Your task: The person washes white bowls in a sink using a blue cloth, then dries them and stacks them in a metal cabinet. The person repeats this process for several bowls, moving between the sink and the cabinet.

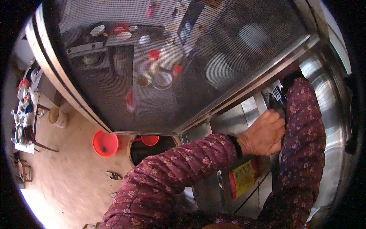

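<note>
My left hand (263, 133) is curled, its back towards me, beside a dark object (276, 93) with a white printed label. What its fingers touch is hidden. My right arm reaches up along the right side, and the hand is out of sight beyond the black cuff and the frame's edge. A large framed panel (148, 111), finely lined or mesh-like, stands before me; plates and bowls show in or through it. Below my left hand is a yellow sheet with a red border (243, 177) on the metal front. Curved shiny steel (328, 128) lies to the right of my right sleeve.
On the floor are a red plastic basin (105, 143), a wide dark round container (137, 151) with a smaller red vessel (150, 140), a slipper (113, 175) and a pale bucket (57, 117). A table (25, 147) crowded with bags and dishes stands at the far left.
</note>
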{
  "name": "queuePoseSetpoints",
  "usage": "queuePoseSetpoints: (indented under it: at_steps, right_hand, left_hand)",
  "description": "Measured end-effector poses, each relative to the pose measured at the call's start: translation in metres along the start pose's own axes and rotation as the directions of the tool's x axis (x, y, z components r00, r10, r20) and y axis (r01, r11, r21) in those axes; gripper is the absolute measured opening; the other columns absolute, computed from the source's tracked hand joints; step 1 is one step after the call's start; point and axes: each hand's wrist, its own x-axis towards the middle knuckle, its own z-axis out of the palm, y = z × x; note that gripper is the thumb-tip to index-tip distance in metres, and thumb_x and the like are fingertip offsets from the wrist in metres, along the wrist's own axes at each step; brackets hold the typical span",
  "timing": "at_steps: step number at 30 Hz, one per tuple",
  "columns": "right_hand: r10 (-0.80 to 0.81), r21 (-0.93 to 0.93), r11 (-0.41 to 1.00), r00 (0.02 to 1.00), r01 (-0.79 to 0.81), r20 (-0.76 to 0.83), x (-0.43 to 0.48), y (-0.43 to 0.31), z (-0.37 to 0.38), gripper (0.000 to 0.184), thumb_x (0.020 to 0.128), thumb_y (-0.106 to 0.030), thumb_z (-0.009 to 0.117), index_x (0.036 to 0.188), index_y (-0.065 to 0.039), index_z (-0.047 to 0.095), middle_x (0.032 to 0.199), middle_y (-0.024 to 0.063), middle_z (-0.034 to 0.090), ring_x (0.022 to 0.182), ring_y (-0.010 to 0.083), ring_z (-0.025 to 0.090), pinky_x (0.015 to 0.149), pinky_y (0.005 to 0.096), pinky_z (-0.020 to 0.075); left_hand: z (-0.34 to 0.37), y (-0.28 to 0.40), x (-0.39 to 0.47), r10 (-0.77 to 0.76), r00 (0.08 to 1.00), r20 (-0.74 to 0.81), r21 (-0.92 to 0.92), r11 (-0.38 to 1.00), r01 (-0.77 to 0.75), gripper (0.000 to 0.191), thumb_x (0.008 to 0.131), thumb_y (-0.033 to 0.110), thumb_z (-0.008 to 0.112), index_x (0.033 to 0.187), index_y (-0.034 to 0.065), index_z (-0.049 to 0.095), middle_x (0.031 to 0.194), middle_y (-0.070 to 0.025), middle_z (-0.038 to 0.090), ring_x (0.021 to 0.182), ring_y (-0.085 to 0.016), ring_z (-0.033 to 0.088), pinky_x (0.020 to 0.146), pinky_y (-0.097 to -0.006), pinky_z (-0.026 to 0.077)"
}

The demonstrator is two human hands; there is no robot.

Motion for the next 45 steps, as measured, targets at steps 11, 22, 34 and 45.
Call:
queuePoseSetpoints:
  at_steps: [11, 22, 34, 45]
  right_hand:
    - [-0.086, 0.003, 0.996, 0.996, 0.086, 0.014, 0.006, 0.003, -0.006, 0.037, 0.084, -0.028, 0.063, 0.116, -0.008, 0.059, 0.083, 0.0072, 0.062, 0.067, 0.0199, 0.056, 0.056, 0.0317, 0.0427]
    - [-0.191, 0.008, 0.982, 0.979, 0.191, 0.065, 0.032, -0.023, -0.007, 0.038, 0.084, -0.026, 0.061, 0.117, -0.007, 0.059, 0.085, 0.009, 0.063, 0.071, 0.0223, 0.059, 0.06, 0.0331, 0.0454]
    - [-0.625, 0.484, 0.732, 0.756, 0.48, 0.194, 0.12, 0.04, -0.015, 0.034, 0.089, -0.042, 0.057, 0.106, -0.013, 0.063, 0.092, 0.0071, 0.064, 0.074, 0.0191, 0.059, 0.056, 0.0314, 0.0432]
    - [-0.498, -0.343, 0.773, 0.846, 0.533, 0.193, -0.036, -0.043, 0.007, 0.039, 0.084, -0.025, 0.06, 0.117, -0.005, 0.058, 0.087, 0.0134, 0.063, 0.077, 0.0265, 0.061, 0.068, 0.0355, 0.0473]
  left_hand:
    - [0.011, -0.026, -0.008, 0.087, 0.996, -0.013, 0.069, 0.994, -0.086, 0.022, 0.063, 0.024, 0.058, 0.076, 0.0067, 0.053, 0.078, -0.0109, 0.041, 0.074, -0.031, 0.042, 0.072, -0.0437, 0.034]
    - [0.013, -0.04, -0.01, 0.097, 0.995, 0.031, 0.124, 0.987, -0.1, 0.023, 0.063, 0.025, 0.056, 0.076, 0.0066, 0.054, 0.08, -0.0116, 0.045, 0.074, -0.031, 0.043, 0.071, -0.044, 0.033]
    - [0.013, -0.107, -0.019, 0.065, 0.997, 0.046, 0.194, 0.978, -0.073, 0.019, 0.065, 0.017, 0.055, 0.081, 0.0079, 0.059, 0.085, -0.009, 0.054, 0.078, -0.03, 0.047, 0.074, -0.0418, 0.034]
    - [0.003, -0.175, -0.015, 0.09, 0.996, 0.022, 0.268, 0.959, -0.092, 0.016, 0.075, 0.018, 0.05, 0.082, 0.0078, 0.059, 0.083, -0.0104, 0.051, 0.078, -0.03, 0.045, 0.073, -0.0415, 0.034]
